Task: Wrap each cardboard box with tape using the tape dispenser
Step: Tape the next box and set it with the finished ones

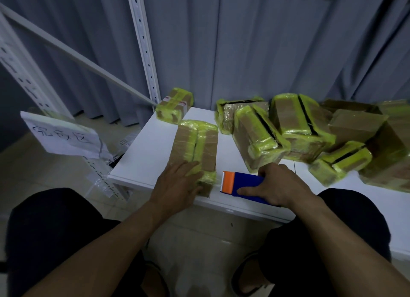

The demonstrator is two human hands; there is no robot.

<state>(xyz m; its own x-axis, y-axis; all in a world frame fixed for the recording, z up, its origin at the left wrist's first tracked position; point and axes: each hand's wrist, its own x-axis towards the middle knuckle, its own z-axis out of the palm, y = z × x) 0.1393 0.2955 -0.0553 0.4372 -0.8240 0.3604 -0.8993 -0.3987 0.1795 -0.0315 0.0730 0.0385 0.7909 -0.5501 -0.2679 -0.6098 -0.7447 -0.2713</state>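
While the left hand [177, 182] lies flat, fingers straight, on the near end of a yellow-taped cardboard box [197, 141] on the counter [146, 159], the right hand [276, 185] grips the blue tape dispenser [246, 184] just right of it, orange head toward the box. A blurred strand of tape [218, 183] possibly bridges them. More taped boxes [297, 128] crowd the counter's right side.

left hand [177, 182] on taped box [195, 141], right hand [276, 183] round dispenser [245, 181]

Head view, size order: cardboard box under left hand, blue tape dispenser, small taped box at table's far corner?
Largest: yellow-taped cardboard box under the left hand.
Then blue-and-orange tape dispenser and small far box: alike; the box sits farther, unranked.
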